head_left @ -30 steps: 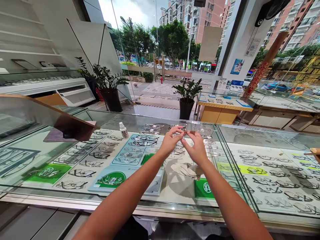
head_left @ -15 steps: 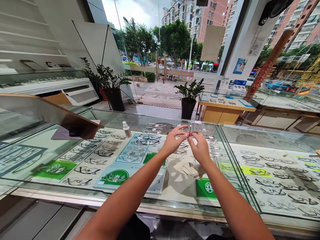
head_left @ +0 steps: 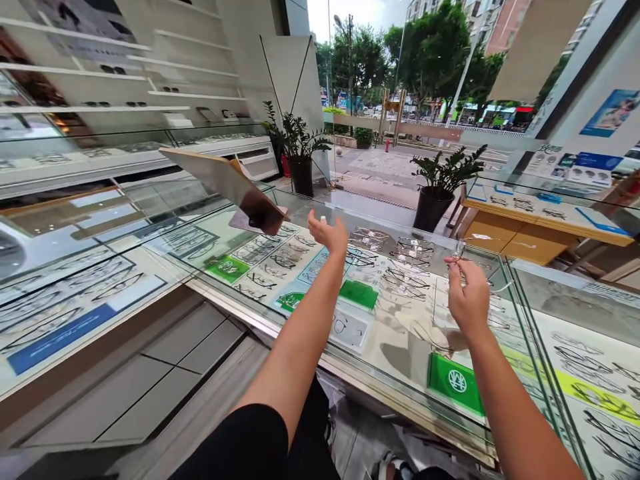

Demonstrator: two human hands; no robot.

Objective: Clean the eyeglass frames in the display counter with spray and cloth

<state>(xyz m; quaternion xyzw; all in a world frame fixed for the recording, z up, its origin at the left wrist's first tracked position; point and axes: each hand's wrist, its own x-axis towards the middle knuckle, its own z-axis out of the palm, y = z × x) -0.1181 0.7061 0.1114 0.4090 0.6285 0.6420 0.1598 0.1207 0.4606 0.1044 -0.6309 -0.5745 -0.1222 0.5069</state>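
My left hand (head_left: 330,235) stretches over the glass counter with its fingers apart, around the white cap (head_left: 323,220) of a small spray bottle. The hand hides the rest of the bottle; whether it touches is unclear. My right hand (head_left: 469,293) is raised above the counter's right part, thumb and fingers pinched on thin-framed glasses (head_left: 460,249). They show nearly edge-on, partly hidden by the fingers. Below that hand, a crumpled pale cloth (head_left: 425,328) lies on the glass, close to a green square pad (head_left: 456,381) with a white logo.
Rows of eyeglass frames (head_left: 404,283) fill the glass display case beneath my hands. A tilted board, apparently a mirror (head_left: 230,187), stands on the counter at left. Beyond the counter are potted plants (head_left: 440,180) and a wooden display table (head_left: 540,227).
My hands, together at the glasses before, have separated. The left has moved left to the spray bottle, while the right keeps the glasses. The view has swung left.
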